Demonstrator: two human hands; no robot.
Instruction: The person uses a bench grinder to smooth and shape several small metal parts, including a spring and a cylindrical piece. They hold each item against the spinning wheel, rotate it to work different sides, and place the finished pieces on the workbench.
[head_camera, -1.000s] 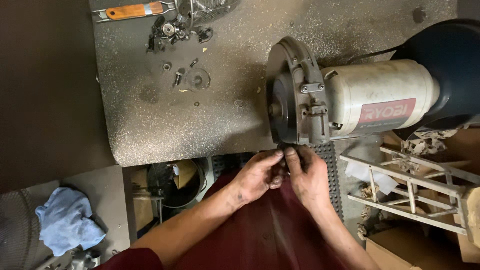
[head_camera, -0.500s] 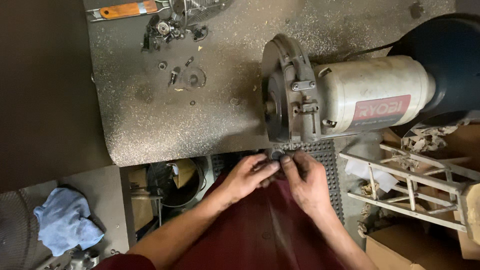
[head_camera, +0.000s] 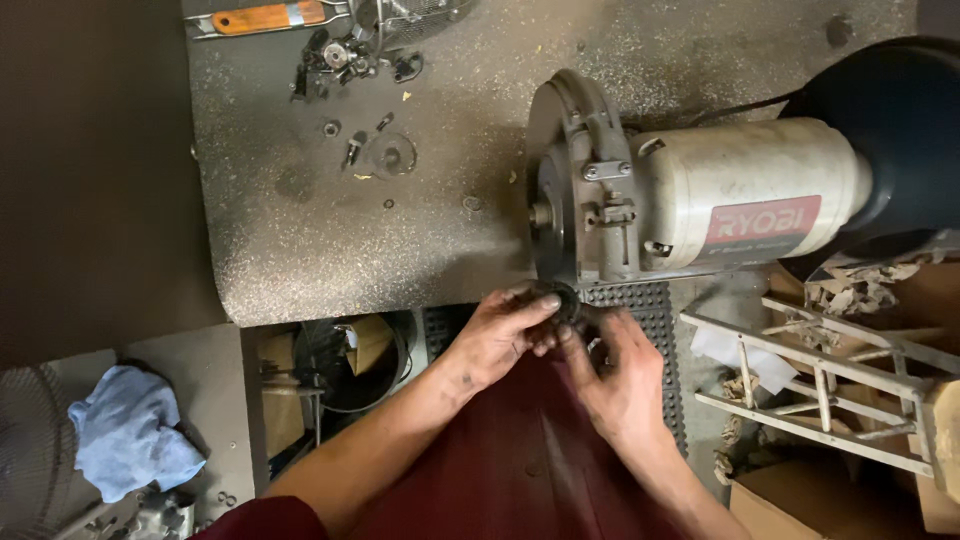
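Note:
A bench grinder (head_camera: 700, 205) with a cream motor body and a grey wheel guard lies on the speckled grey workbench (head_camera: 290, 240). Just below the guard, at the bench's front edge, my left hand (head_camera: 500, 335) pinches a small dark round part (head_camera: 562, 298) between thumb and fingers. My right hand (head_camera: 620, 375) touches the same part from the right, fingers curled around it. Both hands are grimy. The part is mostly hidden by my fingers.
Small nuts, washers and dark metal bits (head_camera: 360, 130) lie scattered at the bench's far left, beside an orange-handled tool (head_camera: 262, 17). A black studded mat (head_camera: 655, 320) hangs below the grinder. A blue rag (head_camera: 130, 430) lies lower left, a metal rack (head_camera: 830, 380) at right.
My hands have dropped slightly away from the wheel guard and turned the small dark part between them; the view has shifted a little.

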